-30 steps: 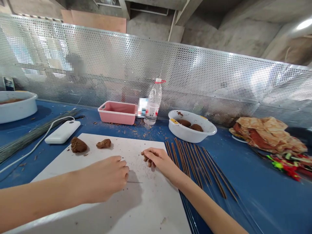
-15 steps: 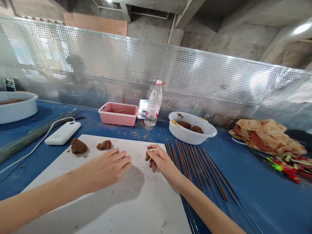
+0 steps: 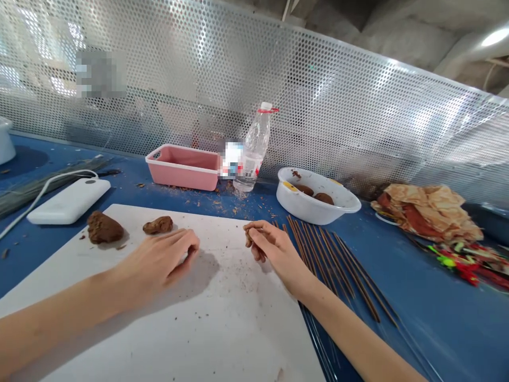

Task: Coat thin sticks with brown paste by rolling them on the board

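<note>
My right hand (image 3: 272, 249) is closed on a small lump of brown clay (image 3: 248, 237), pinched at the fingertips above the right side of a white board (image 3: 222, 323). To the left, my left hand (image 3: 165, 260) hovers low over the board with its fingers curled in; whatever they hold, if anything, is hidden. Just beyond that hand lies a small brown clay piece (image 3: 158, 225). A larger brown clay chunk (image 3: 104, 228) rests at the board's far left corner. Dark crumbs dot the board. Beside my right forearm lie several thin brown sticks (image 3: 318, 249).
A pink basket (image 3: 183, 175), a clear bottle (image 3: 254, 151) and a white basin (image 3: 314, 209) with brown lumps stand along the perforated metal screen (image 3: 338, 106). A white power bank (image 3: 69, 201) with a cable lies left. Crumpled brown paper (image 3: 429, 212) is at the right.
My left hand has drawn slightly left, and its spread fingers have curled in. My right hand still pinches the clay lump. The view has tipped down and turned a little.
</note>
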A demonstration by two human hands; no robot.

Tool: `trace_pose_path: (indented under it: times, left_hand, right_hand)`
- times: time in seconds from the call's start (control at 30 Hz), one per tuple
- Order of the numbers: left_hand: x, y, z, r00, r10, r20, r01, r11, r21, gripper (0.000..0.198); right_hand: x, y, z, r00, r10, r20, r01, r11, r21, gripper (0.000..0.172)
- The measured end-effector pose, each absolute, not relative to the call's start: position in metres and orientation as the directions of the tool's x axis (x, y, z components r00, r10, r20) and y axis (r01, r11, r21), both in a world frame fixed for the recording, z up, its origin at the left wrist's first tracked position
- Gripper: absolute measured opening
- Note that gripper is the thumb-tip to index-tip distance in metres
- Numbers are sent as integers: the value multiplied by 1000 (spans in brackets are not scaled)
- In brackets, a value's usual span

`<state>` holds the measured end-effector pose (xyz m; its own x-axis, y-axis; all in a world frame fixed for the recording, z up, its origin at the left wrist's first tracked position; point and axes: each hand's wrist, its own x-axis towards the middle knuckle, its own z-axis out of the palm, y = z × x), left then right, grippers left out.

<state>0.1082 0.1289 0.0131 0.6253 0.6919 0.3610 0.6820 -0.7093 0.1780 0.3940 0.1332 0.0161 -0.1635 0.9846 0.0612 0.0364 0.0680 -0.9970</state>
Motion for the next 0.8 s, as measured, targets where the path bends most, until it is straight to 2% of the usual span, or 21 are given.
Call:
trace_pose_path:
  times: [0.1,0.17,0.43,0.53,0.63,0.8]
  left_hand:
    - [106,129,17,527,789,315,717,-612,334,19]
    - [106,128,19,474,828,299,732,-560,388,21]
    - [105,129,18,471,837,277,727,-546,415,16]
    - [105,129,20,449,852,269,745,-523,414,20]
    - [105,128,23,414,873,258,770,-487,413,23]
    - [105,127,25,384,893,235,772,-450,448,23]
  right_hand:
    - [394,134,13,-166,986,32,31,38,-999,37]
    - [393,133,11,-175,985,14,42,21,-999,38]
    - [386,125,12,-283,959,-35,198,23,-980,39]
    - [387,124,14,-285,957,54,275,135,-952,39]
    - [389,123,17,-312,938,150,342,258,-903,25]
    - [388,121,19,-331,933,138,396,270,-878,21]
